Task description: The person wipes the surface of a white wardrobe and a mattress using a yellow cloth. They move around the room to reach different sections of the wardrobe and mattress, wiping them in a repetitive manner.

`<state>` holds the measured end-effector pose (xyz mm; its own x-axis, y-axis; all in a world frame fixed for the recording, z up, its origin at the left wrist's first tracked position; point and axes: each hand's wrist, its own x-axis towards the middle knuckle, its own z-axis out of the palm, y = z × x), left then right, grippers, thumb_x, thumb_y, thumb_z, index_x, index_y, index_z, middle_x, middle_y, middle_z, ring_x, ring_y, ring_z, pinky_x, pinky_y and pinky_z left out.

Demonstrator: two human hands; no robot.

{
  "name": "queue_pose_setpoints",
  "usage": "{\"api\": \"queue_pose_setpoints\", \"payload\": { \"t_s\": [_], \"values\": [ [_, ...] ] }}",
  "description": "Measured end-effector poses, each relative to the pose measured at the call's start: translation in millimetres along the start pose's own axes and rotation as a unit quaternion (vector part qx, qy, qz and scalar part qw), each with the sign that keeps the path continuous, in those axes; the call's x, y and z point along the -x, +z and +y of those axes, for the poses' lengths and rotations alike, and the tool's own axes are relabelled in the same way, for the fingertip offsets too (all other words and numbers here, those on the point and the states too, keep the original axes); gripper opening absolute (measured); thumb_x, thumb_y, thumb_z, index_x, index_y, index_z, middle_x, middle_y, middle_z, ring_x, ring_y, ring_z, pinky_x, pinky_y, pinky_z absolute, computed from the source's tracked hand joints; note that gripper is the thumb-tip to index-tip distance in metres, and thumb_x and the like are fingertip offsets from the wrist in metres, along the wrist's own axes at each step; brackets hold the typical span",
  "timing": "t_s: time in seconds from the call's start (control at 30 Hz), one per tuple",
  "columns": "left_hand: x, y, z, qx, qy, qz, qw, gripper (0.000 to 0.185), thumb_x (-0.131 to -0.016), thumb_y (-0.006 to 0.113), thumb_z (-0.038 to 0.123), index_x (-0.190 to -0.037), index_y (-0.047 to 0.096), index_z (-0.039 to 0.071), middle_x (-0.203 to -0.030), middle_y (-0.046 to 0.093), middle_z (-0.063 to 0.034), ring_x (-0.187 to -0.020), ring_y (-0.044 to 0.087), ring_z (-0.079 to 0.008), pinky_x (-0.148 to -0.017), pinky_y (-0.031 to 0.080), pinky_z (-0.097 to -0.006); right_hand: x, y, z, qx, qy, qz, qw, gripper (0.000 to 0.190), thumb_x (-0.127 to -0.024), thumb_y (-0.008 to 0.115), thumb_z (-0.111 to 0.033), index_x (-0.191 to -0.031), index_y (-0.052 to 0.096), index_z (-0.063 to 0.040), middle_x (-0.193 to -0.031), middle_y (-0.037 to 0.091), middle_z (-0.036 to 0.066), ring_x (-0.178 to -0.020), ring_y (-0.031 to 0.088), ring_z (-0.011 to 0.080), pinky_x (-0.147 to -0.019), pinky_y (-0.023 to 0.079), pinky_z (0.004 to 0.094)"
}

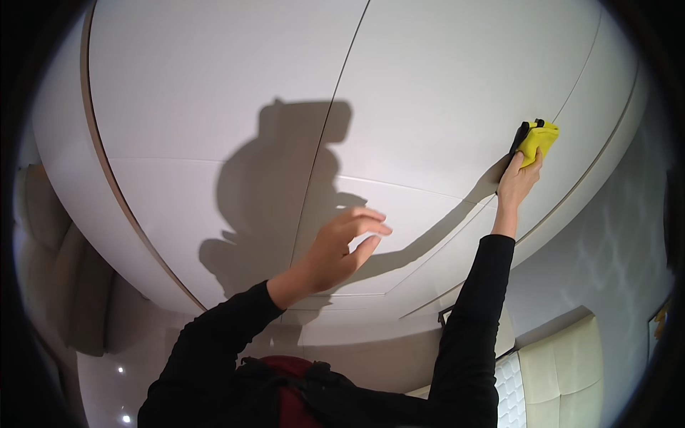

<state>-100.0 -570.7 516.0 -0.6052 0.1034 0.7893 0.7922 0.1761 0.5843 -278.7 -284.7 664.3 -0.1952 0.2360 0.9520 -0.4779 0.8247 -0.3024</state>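
Note:
My right hand (520,179) is stretched up to the right and grips a folded yellow cloth (539,140). The cloth is against the white cabinet door (428,96), close to a vertical seam. A dark strip runs along the cloth's left side; whether it is the cloth's border or a door handle, I cannot tell. In front of the lower panels, my left hand (340,246) hangs with curved fingers apart and nothing in it. My shadow (273,176) falls across the doors and hides some of their surface.
A brown trim strip (107,176) edges the doors at left. Brown upholstered furniture (80,267) stands at lower left. On the lower right are a cream padded headboard (567,364), a white quilted mattress (508,390) and a grey wall (604,267). The glossy floor (139,369) reflects lights.

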Motion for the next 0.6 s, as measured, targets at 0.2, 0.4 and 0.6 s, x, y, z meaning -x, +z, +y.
{"api": "queue_pose_setpoints", "payload": {
  "t_s": [0.2, 0.4, 0.6],
  "values": [
    [62, -3, -16, 0.050, -0.136, -0.022, 0.989, 0.018, -0.086, 0.050, 0.002, -0.099, 0.063, 0.006, -0.108, 0.059, -0.0086, -0.099, 0.057, -0.0207, -0.086, 0.044, -0.0303, 96, 12, -26, 0.008, -0.017, -0.038, 0.999, 0.061, -0.086, 0.053, -0.032, -0.131, 0.032, 0.003, -0.123, 0.037, 0.032, -0.116, 0.035, 0.0428, -0.097, 0.030, 0.0484],
    [79, -12, -11, 0.024, -0.163, 0.012, 0.986, 0.018, -0.087, 0.050, 0.003, -0.100, 0.062, 0.004, -0.109, 0.058, -0.0086, -0.099, 0.057, -0.0191, -0.086, 0.043, -0.0283, 176, 18, -99, -0.039, -0.092, -0.104, 0.990, 0.071, -0.083, 0.060, -0.037, -0.135, 0.027, -0.003, -0.134, 0.014, 0.033, -0.123, 0.018, 0.0466, -0.100, 0.018, 0.0567],
    [93, -7, -11, 0.034, -0.171, 0.095, 0.980, 0.023, -0.086, 0.051, 0.002, -0.107, 0.060, 0.004, -0.112, 0.056, -0.0107, -0.104, 0.055, -0.0203, -0.087, 0.043, -0.0298, 207, 20, -152, -0.063, -0.152, -0.143, 0.976, 0.067, -0.080, 0.063, -0.036, -0.134, 0.031, -0.011, -0.137, 0.007, 0.034, -0.126, 0.009, 0.0531, -0.098, 0.013, 0.0642]
  ]
}}
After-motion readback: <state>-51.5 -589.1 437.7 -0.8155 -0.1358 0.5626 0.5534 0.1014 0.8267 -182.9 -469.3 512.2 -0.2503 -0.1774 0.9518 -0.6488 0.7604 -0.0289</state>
